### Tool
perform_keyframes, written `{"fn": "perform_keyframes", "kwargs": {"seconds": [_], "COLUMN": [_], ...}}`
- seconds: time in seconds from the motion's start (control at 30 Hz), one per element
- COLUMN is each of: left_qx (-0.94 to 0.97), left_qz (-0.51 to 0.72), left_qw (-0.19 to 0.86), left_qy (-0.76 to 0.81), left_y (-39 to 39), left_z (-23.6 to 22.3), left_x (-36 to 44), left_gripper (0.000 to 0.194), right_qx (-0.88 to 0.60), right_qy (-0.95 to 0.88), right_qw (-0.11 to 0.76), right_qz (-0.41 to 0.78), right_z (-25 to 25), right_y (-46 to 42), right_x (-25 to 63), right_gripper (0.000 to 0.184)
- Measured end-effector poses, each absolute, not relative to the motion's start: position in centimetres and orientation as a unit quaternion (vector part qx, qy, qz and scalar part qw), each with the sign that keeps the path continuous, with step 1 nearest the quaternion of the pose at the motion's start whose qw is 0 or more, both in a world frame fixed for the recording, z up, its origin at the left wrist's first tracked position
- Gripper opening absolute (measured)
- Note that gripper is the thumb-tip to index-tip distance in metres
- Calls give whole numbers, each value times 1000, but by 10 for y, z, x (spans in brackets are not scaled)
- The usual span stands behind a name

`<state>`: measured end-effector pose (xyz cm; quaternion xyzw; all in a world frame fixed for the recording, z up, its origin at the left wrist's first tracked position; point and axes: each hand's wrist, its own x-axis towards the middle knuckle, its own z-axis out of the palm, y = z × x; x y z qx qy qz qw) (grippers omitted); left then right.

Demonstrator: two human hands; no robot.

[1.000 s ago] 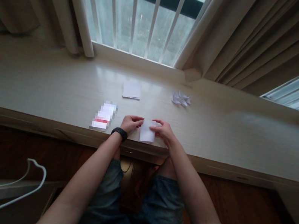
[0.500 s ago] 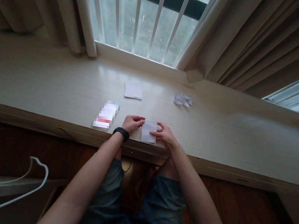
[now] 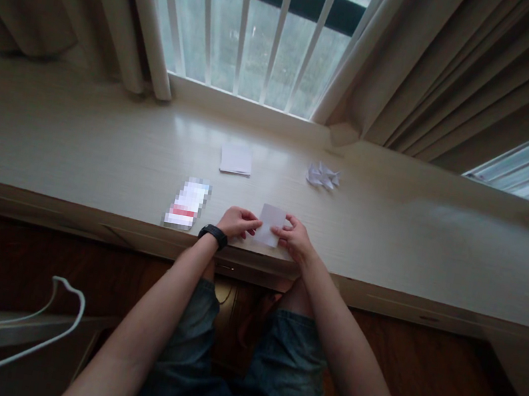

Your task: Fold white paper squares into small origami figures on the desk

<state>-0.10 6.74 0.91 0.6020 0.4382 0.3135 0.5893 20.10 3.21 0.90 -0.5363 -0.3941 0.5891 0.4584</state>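
Note:
A small sheet of white paper (image 3: 271, 221) is held up near the front edge of the pale desk (image 3: 139, 157). My right hand (image 3: 294, 237) grips its right side, thumb in front and fingers behind. At the left edge, my left hand (image 3: 240, 222), with a black band on the wrist, pinches the sheet between thumb and fingertips. Beyond my hands lies a stack of white paper sheets (image 3: 236, 160). Several folded white paper pieces (image 3: 323, 176) sit in a cluster to its right.
A phone (image 3: 187, 203), its screen blurred out, lies left of my left hand. Behind the desk is a barred window (image 3: 257, 41) between beige curtains (image 3: 418, 68). A white cable (image 3: 82, 306) loops at the lower left.
The paper has moved slightly up and right and is now tilted. My left hand has shifted right, its fingertips lower on the sheet's left edge.

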Motion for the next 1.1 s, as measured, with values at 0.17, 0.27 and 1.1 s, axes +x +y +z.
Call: {"fn": "perform_keyframes", "kwargs": {"seconds": [0.17, 0.27, 1.1], "left_qx": [603, 596, 599], "left_qz": [313, 333, 343], "left_qw": [577, 556, 529], "left_qy": [454, 474, 495], "left_y": [69, 70, 70], "left_z": [7, 6, 3], "left_x": [-1, -1, -1], "left_gripper": [31, 30, 24], "right_qx": [-525, -535, -565], "right_qy": [-395, -408, -440], "right_qw": [447, 421, 369], "right_qz": [607, 609, 592], "right_z": [13, 17, 19], "right_y": [30, 29, 25], "right_x": [201, 200, 206], "right_gripper": [71, 72, 62]}}
